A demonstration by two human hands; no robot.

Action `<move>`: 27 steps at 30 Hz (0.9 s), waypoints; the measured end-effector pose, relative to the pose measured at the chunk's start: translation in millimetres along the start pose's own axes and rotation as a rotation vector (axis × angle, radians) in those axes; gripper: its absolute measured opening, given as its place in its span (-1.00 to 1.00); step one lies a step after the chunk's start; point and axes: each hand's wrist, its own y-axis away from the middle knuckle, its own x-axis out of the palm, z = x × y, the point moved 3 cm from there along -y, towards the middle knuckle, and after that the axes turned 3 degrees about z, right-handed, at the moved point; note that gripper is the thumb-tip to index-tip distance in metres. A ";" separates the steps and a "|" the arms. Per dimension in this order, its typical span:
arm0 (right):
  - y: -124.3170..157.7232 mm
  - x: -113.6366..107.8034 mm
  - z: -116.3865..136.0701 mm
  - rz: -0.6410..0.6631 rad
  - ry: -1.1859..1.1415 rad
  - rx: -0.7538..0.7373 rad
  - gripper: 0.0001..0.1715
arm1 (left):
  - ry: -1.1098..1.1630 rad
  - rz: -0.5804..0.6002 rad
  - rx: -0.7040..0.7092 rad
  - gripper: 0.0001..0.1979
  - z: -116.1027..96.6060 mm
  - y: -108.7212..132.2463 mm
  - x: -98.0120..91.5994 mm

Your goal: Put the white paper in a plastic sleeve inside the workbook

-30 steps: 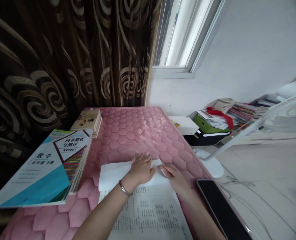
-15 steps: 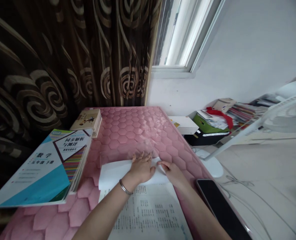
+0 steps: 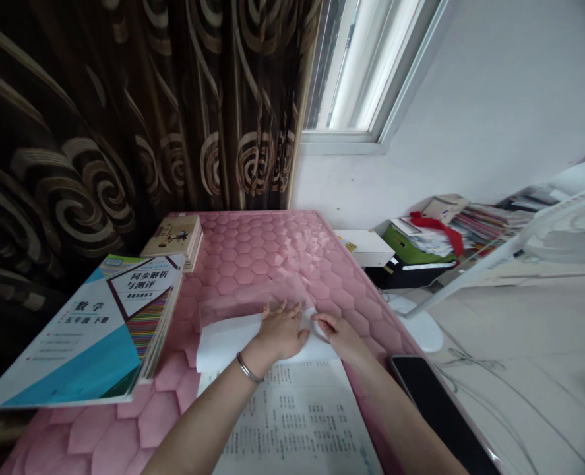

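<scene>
Two hands work one white sheet (image 3: 223, 343) on the pink quilted counter (image 3: 252, 257). The left hand (image 3: 279, 330) lies flat with its grip spread on the sheet; the right hand (image 3: 339, 333) has its grip pinched shut on the sheet's far right corner. To crease cleanly, I would keep the flat palm firm and roll the corner slowly. The sheet's long axis runs left to right, along the printed booklet (image 3: 297, 422).

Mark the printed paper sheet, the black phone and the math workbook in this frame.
printed paper sheet (image 3: 297, 422): head view, on the printed middle.
black phone (image 3: 435, 409): head view, on the dark screen.
math workbook (image 3: 89, 336): head view, on the front cover.
</scene>
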 end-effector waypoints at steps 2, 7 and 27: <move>-0.7 1.4 -0.7 -0.064 0.038 0.019 -0.64 | -0.006 -0.002 -0.001 -0.39 1.3 0.0 1.0; 4.4 2.1 7.4 -0.170 0.175 0.123 -0.60 | -0.029 -0.005 0.004 -0.36 4.3 -1.9 4.0; -9.8 -5.7 13.4 -0.217 -0.021 -0.030 -0.49 | -0.012 -0.057 0.038 -0.36 -2.1 -14.4 2.6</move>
